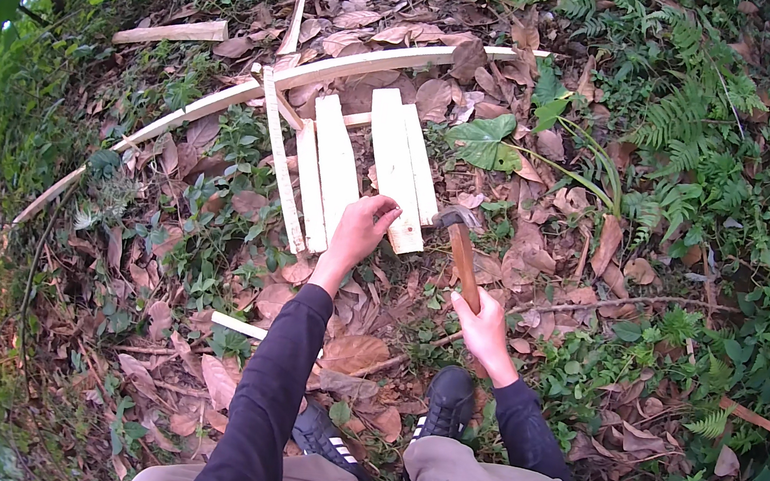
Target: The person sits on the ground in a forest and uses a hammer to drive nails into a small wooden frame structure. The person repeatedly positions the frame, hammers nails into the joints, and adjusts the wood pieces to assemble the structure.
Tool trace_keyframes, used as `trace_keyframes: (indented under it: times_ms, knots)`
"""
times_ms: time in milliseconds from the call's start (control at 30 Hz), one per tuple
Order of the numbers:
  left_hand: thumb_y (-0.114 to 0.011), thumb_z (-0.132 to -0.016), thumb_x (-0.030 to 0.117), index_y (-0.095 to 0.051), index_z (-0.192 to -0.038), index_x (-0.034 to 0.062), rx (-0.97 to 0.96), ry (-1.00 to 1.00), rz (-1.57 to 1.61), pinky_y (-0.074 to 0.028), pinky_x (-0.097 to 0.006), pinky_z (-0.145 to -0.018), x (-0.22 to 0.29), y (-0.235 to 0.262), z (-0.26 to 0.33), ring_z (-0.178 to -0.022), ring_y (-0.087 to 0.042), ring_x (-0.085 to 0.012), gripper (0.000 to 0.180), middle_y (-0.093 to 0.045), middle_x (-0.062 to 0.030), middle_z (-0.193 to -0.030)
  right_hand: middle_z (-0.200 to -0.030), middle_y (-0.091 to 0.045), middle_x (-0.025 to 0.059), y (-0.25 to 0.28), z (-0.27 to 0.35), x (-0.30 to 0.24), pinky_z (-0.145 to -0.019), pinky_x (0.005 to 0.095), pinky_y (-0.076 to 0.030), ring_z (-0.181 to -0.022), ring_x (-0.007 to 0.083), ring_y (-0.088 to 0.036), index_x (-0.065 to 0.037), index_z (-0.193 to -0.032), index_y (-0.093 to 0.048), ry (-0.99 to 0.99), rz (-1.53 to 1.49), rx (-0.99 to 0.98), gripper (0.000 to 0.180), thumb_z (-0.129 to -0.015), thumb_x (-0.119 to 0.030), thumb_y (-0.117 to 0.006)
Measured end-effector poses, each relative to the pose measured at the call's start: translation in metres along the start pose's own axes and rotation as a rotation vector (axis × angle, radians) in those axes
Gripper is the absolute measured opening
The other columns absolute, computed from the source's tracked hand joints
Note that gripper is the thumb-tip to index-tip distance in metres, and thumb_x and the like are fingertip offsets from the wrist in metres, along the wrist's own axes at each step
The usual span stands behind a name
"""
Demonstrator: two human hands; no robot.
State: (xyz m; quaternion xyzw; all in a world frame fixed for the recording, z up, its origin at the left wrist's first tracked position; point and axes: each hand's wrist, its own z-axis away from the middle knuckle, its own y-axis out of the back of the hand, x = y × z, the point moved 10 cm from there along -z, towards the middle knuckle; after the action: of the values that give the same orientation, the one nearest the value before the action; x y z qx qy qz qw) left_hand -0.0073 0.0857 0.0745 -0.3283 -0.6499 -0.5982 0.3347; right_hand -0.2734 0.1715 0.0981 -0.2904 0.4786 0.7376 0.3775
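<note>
Between 12 and 1 o'clock of the left hand point(363, 230): pale board point(393, 165) laid, axis 11:30-to-5:30 | left hand nearer, fingers curled, closure cannot be told | hammer point(463, 263) clamped in right hand point(482, 331), head at 11 o'clock.

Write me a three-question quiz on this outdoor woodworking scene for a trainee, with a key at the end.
1. What tool does the person's right hand hold?
2. True or false: the left hand is gripping that same tool.
3. In the picture, where does the broad green leaf lie relative to the pale boards?
a) to their left
b) to their right
c) underneath them

Key
1. A hammer, gripped by its wooden handle.
2. False: it is apart from the tool, near the lower ends of the boards.
3. b
</note>
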Motion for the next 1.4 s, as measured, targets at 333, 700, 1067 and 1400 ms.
trace_keyframes:
  times_ms: [333,700,1067,1400]
  knots:
    - [-0.071,-0.092,0.015,-0.071,-0.102,0.0008,-0.054,-0.078,-0.041,-0.055,-0.04,-0.078,0.003,-0.013,-0.002,-0.087,-0.07,-0.0318,0.017,-0.073,-0.0163,-0.093,-0.064,-0.061,0.0104,-0.001,0.003,0.001,-0.057,0.0377,-0.046,-0.06,0.017,-0.059,0.003,-0.095,-0.065,-0.039,0.02,-0.019,0.036,-0.095,-0.033,-0.068]
    - [-0.071,-0.091,0.013,-0.068,-0.101,0.0012,0.055,-0.154,-0.033,-0.052,-0.041,-0.077,0.014,-0.015,0.012,-0.086,-0.066,-0.0311,0.015,-0.07,-0.0126,-0.091,-0.062,-0.06,0.012,-0.011,-0.003,-0.027,-0.054,0.0386,-0.044,-0.055,0.02,-0.06,0.002,-0.098,-0.064,0.111,0.116,-0.039,0.033,-0.102,-0.031,-0.061]
    - [-0.071,-0.089,0.011,-0.069,-0.098,0.0025,0.074,-0.12,0.02,-0.052,-0.04,-0.079,0.007,-0.012,0.016,-0.089,-0.065,-0.0296,0.013,-0.071,-0.0111,-0.09,-0.062,-0.061,0.0162,-0.009,-0.003,-0.03,-0.055,0.0427,-0.046,-0.056,0.0288,-0.064,0.002,-0.1,-0.064,0.142,0.128,-0.01,0.034,-0.103,-0.032,-0.061]
    - [-0.071,-0.089,0.011,-0.07,-0.098,0.0033,0.07,-0.091,0.025,-0.052,-0.04,-0.078,0.003,-0.013,0.014,-0.086,-0.065,-0.0297,0.012,-0.07,-0.012,-0.088,-0.059,-0.06,0.0135,-0.01,0.0,-0.039,-0.054,0.0394,-0.046,-0.052,0.0242,-0.061,0.003,-0.096,-0.066,0.131,0.171,-0.016,0.037,-0.102,-0.034,-0.063]
